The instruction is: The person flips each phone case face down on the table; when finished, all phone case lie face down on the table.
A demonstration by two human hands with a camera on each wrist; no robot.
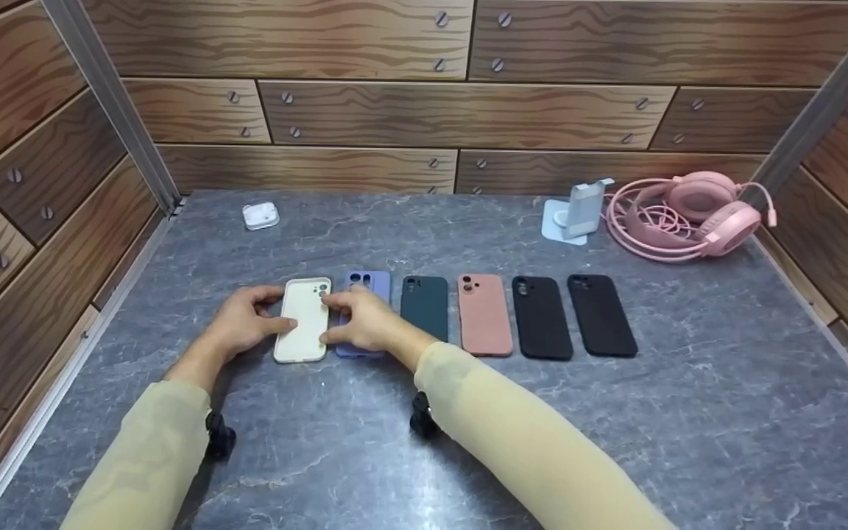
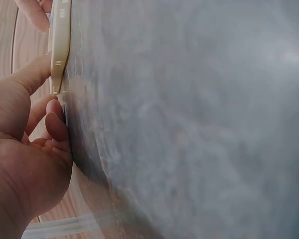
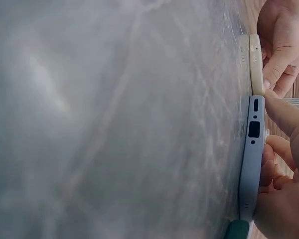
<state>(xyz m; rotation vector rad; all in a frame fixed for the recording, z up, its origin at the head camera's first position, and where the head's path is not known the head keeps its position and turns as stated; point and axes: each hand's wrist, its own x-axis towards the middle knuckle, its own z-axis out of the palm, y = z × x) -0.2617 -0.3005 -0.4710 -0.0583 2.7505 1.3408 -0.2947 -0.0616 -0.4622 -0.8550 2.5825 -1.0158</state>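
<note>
A cream phone case [image 1: 302, 344] lies at the left end of a row on the table, its camera cutouts at the far right corner. My left hand [image 1: 238, 324] holds its left side, thumb on the back face and index finger near the far corner. From the right, my right hand [image 1: 369, 320] grips the opposite edge with thumb and index finger. That hand partly covers a purple phone case [image 1: 381, 283] beside the cream one. The right wrist view shows the purple case's port cutouts and the cream case's end [image 3: 256, 64] against it. Some curled fingers are partly hidden.
Rightward in the row lie a dark green case [image 1: 424, 305], a pink case [image 1: 484, 316] and two black cases [image 1: 542, 320]. Behind them are a white earbuds case [image 1: 260, 216], a pale phone stand [image 1: 582, 210] and pink headphones [image 1: 729, 228]. Wood-patterned walls [image 1: 365, 110] enclose the table.
</note>
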